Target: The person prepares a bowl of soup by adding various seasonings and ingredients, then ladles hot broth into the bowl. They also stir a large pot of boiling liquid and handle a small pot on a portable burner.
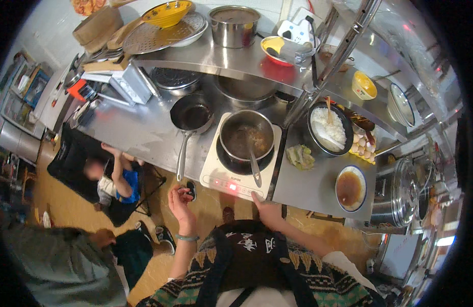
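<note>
A cream SUPOR induction cooker (211, 169) stands before me with its panel lit. At the panel's right front corner is a fingertip of my right hand (268, 209), which holds nothing visible. On the cooker sits a steel pot (247, 151) with brown liquid and bits of food inside. A ladle or spoon (254, 169) leans in it, handle over the near rim. My left hand (181, 199), loosely curled and holding nothing visible, hovers off the counter's front edge. Just above it is the handle end of a dark-bottomed saucepan (190, 115).
Right of the cooker lie leafy greens (301, 157), a black bowl of rice (327, 130), eggs (363, 147) and a bowl of brown liquid (350, 188). A steel shelf (236, 63) overhangs the counter's back. At left are a seated person (113, 180) and another person (64, 264).
</note>
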`<action>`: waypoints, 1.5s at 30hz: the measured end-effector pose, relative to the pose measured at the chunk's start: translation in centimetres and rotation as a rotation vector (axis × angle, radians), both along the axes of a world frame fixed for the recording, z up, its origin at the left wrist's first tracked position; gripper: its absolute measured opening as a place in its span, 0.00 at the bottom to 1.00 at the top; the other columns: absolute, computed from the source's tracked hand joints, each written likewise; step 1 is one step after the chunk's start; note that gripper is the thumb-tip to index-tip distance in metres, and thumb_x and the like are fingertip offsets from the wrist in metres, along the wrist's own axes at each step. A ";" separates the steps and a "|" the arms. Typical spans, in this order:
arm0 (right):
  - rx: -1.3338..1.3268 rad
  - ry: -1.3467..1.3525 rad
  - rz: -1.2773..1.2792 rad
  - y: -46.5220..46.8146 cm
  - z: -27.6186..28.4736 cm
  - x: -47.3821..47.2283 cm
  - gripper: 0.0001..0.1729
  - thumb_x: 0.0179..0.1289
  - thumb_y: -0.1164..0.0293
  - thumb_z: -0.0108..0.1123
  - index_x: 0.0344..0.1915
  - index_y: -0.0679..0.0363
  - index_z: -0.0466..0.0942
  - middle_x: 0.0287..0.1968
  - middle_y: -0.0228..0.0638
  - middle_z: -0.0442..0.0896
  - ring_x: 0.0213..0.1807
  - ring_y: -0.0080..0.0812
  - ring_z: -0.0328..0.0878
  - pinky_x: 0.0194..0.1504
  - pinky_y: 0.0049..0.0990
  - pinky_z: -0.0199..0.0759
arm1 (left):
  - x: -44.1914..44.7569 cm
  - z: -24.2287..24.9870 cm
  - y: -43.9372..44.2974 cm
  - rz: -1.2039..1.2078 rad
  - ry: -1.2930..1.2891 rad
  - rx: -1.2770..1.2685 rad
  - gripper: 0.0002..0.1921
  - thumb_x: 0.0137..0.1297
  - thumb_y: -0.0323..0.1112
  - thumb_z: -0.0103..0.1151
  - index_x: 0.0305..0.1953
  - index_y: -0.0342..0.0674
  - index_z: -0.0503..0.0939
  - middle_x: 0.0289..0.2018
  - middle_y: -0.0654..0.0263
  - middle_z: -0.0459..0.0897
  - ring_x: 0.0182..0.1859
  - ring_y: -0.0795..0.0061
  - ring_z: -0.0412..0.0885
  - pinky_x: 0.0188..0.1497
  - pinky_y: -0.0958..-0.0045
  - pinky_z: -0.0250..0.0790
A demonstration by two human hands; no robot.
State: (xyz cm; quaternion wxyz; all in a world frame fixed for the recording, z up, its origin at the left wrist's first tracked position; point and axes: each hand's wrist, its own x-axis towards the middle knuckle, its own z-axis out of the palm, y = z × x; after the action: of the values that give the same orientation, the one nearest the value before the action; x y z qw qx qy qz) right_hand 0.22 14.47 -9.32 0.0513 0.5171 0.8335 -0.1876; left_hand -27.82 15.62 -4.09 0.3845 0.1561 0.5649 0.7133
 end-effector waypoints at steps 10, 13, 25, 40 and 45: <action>-0.227 -0.051 -0.216 0.0 2.3 -2.1 0.43 0.51 0.78 0.48 0.67 0.45 0.45 0.20 0.44 0.74 0.20 0.42 0.73 0.22 0.38 0.65 | 1.9 -0.9 5.9 -0.412 -0.074 -0.013 0.11 0.66 0.34 0.44 0.46 0.39 0.71 0.33 0.66 0.77 0.26 0.82 0.72 0.31 0.81 0.62; -0.133 -0.040 -0.221 -0.3 2.2 -2.2 0.39 0.54 0.75 0.48 0.66 0.45 0.48 0.21 0.43 0.75 0.19 0.41 0.73 0.21 0.37 0.66 | 3.1 -1.2 7.2 -0.498 -0.153 -0.047 0.11 0.65 0.34 0.45 0.46 0.39 0.71 0.34 0.66 0.77 0.27 0.81 0.72 0.31 0.80 0.62; 0.335 0.604 -0.440 5.7 7.0 -0.9 0.41 0.43 0.74 0.67 0.59 0.54 0.59 0.27 0.35 0.73 0.22 0.36 0.71 0.24 0.33 0.66 | 7.6 0.6 11.1 -0.794 -0.095 -0.002 0.33 0.63 0.33 0.52 0.65 0.39 0.46 0.57 0.60 0.60 0.42 0.72 0.75 0.42 0.73 0.72; 0.225 0.205 -1.074 -9.4 0.3 10.1 0.12 0.54 0.62 0.57 0.28 0.60 0.76 0.19 0.46 0.74 0.22 0.48 0.73 0.25 0.39 0.66 | 9.2 -3.2 3.4 -0.704 -0.132 -0.191 0.06 0.60 0.32 0.56 0.32 0.39 0.71 0.24 0.70 0.74 0.22 0.84 0.68 0.24 0.83 0.62; 0.192 0.392 -1.272 -18.3 -2.8 15.0 0.12 0.55 0.63 0.56 0.29 0.61 0.77 0.19 0.43 0.76 0.20 0.44 0.73 0.23 0.36 0.66 | 13.7 -3.1 -0.1 -0.919 -0.065 -0.138 0.06 0.61 0.33 0.55 0.30 0.39 0.72 0.20 0.71 0.75 0.21 0.85 0.67 0.23 0.83 0.59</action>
State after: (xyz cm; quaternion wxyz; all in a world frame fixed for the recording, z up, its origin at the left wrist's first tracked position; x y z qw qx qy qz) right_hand 15.24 -3.85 -12.10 -0.2678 0.8662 0.3733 -0.1966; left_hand -14.09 15.53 -7.18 0.6876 0.3416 0.4711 0.4344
